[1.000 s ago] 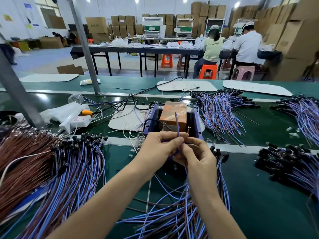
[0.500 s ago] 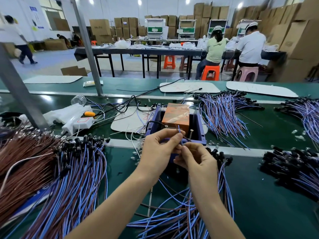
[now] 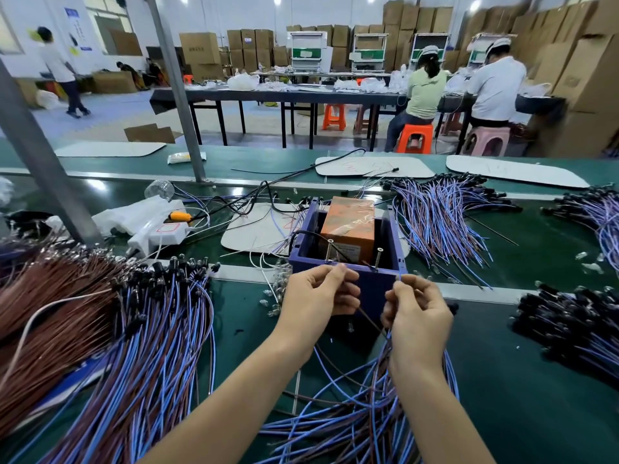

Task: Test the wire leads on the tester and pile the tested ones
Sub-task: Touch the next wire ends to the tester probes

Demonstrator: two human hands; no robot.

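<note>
left hand (image 3: 315,296), right hand (image 3: 415,306) pinch a wire lead (image 3: 370,321) over green belt (image 3: 502,380); cartons (image 3: 200,48) behind

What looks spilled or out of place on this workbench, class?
A clear bottle lies on its side by the metal pole, and small clear bits lie scattered loose on the green belt near the blue box.

bright overhead lights, belt glare — edges warped, blurred
</note>
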